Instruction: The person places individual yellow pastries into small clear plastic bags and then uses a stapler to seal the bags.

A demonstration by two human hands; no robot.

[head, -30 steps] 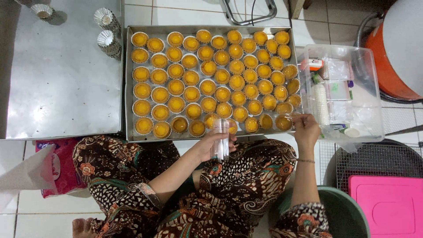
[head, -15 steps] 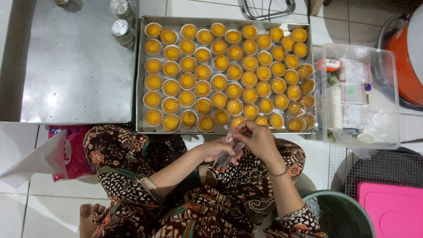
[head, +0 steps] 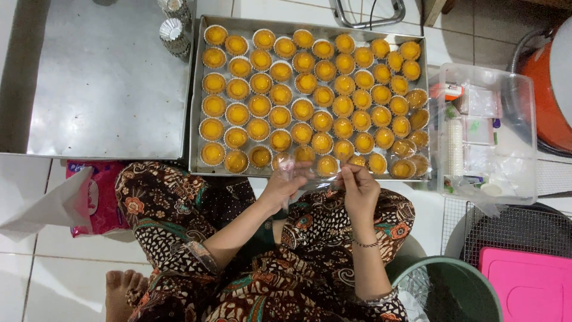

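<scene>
Clear, crinkled plastic wrapper (head: 310, 179) stretched between left hand (head: 283, 188) and right hand (head: 357, 189), fingers pinched on its ends, at near edge of metal tray (head: 196, 89). Hands further apart than half a second ago. Tray packed with yellow tarts (head: 302, 110); clear tub (head: 485, 134) right, holding packets.

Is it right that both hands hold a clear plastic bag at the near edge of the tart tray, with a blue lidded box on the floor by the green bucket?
Not quite: the lidded box is pink, not blue. The head view shows it beside the green bucket. The rest stands: the left hand and right hand hold a clear plastic bag at the near edge of the tart tray.
</scene>
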